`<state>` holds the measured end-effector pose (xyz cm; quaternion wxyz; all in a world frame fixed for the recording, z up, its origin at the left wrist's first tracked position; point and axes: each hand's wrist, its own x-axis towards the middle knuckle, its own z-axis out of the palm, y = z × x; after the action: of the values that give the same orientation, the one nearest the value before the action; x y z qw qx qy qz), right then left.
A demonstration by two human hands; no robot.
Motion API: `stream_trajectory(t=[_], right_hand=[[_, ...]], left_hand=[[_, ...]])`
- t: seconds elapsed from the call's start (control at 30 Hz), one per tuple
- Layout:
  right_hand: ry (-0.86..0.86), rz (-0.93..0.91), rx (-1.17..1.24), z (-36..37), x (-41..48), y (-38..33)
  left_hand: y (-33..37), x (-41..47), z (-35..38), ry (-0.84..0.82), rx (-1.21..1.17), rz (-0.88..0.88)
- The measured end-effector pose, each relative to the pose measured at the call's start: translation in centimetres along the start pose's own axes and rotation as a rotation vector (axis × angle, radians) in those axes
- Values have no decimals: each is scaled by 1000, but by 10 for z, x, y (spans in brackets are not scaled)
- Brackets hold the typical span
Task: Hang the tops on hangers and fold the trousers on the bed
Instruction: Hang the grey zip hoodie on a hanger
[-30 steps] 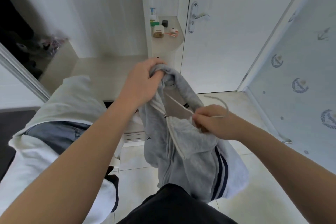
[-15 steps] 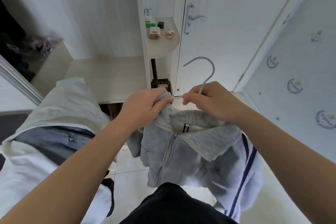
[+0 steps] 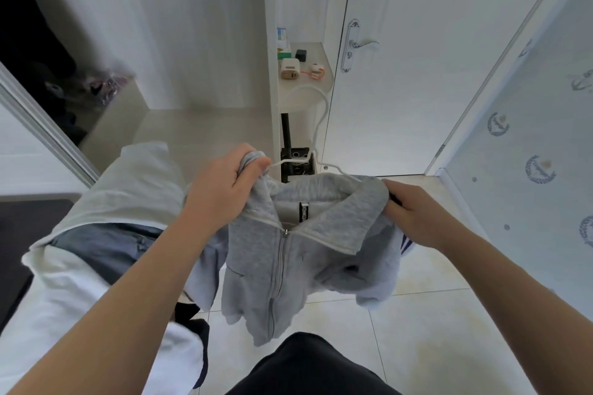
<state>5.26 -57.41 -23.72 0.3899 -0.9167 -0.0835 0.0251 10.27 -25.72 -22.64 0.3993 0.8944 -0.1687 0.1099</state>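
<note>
The white door (image 3: 433, 90) fills the upper right of the view, and pale floor tiles (image 3: 417, 330) lie below it.

A pile of clothes (image 3: 106, 218) occupies the left side. It has white fabric on top and below, with a grey-blue garment between.

The jacket (image 3: 288, 260) hangs in the air over the tiles, just right of the pile and directly in front of the person. It is spread between the two hands.
- Material: light grey, soft and slightly quilted in texture.
- Collar: wide, turned down, with a pale edging.
- Front: zipped shut up to the base of the collar.
- Right side: a pale panel with dark blue stripes (image 3: 406, 242) shows below the right hand.

The left hand (image 3: 224, 184) grips the bunched fabric at the jacket's left shoulder, fingers curled round it. The right hand (image 3: 414, 213) grips the right shoulder, just past the collar edge.

The hanger (image 3: 325, 106) is thin and white. Its hook rises above the collar, in front of a small corner shelf (image 3: 309, 90). One arm runs to the left hand. The other arm passes under the collar.

A black label (image 3: 302, 212) with white lettering sits inside the neck. A metal zip pull (image 3: 285, 232) hangs at the top of the zip.
</note>
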Motion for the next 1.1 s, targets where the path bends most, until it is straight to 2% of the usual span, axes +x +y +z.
stream_trajectory(t=[0.13, 0.27, 0.37, 0.53, 0.63, 0.73, 0.87, 1.1], right_hand=[[65, -34, 62, -1, 10, -11], [67, -85, 176, -8, 22, -27], [72, -139, 199, -12, 26, -44], [-9, -192, -85, -15, 39, -74], [-48, -233, -97, -31, 48, -103], [-9, -254, 45, -47, 56, -139], [166, -224, 319, -58, 73, -172], [335, -184, 508, -63, 99, -241]], left_hand=[[-7, 2, -10, 67, -87, -18], [-11, 9, -27, 49, 106, 47], [-10, 17, -36, 196, 113, -38], [-4, 38, -57, 362, 147, -73], [3, 61, -77, 385, 86, -1], [10, 95, -100, 382, 6, 106], [26, 137, -130, 315, -91, 177], [44, 149, -185, 253, -106, 247]])
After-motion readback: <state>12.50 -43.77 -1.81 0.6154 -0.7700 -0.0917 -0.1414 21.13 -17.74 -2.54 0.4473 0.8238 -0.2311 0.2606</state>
